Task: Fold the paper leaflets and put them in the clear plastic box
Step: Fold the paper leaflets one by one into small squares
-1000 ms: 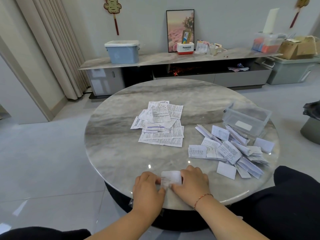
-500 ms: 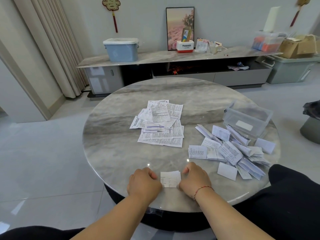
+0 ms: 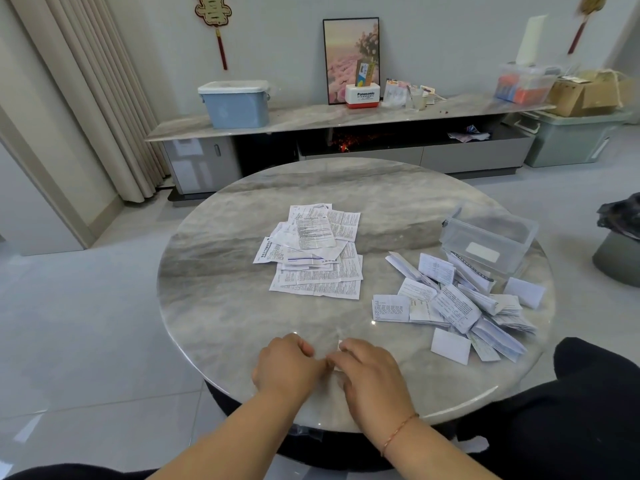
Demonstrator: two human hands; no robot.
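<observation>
Folded leaflet almost wholly covered by left hand and right hand, only a white sliver showing between them; grip unreadable, fingertips tucked under. Print on flat leaflet stack and folded leaflet pile too small to read; contents of clear plastic box unclear through glare. Forearms cut off at bottom edge, dark bin and cardboard box clipped at right edge, curtain cropped at top.
</observation>
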